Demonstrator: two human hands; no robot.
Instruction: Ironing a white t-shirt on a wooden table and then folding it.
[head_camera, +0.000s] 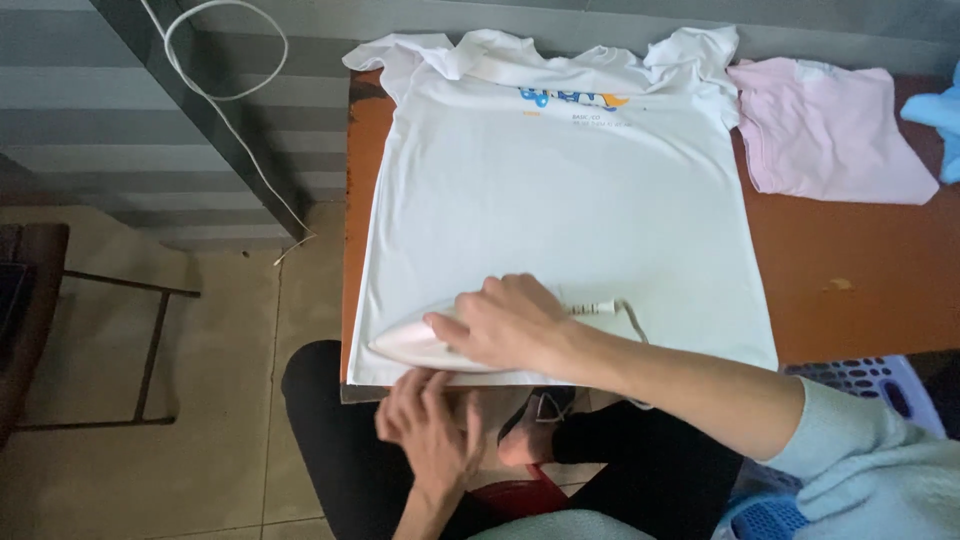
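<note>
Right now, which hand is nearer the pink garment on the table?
Right. The right hand grips the iron mid-table; the left hand sits at the near hem, farther from the pink garment.

We could see only the pale nose of the iron (410, 342); the right hand (510, 325) covered its handle and body. The left hand (430, 425) was smeared with blur at the white shirt's (560, 200) hem. The blue cloth (940, 115) and the plastic basket (860, 385) were cut off at the right edge.
</note>
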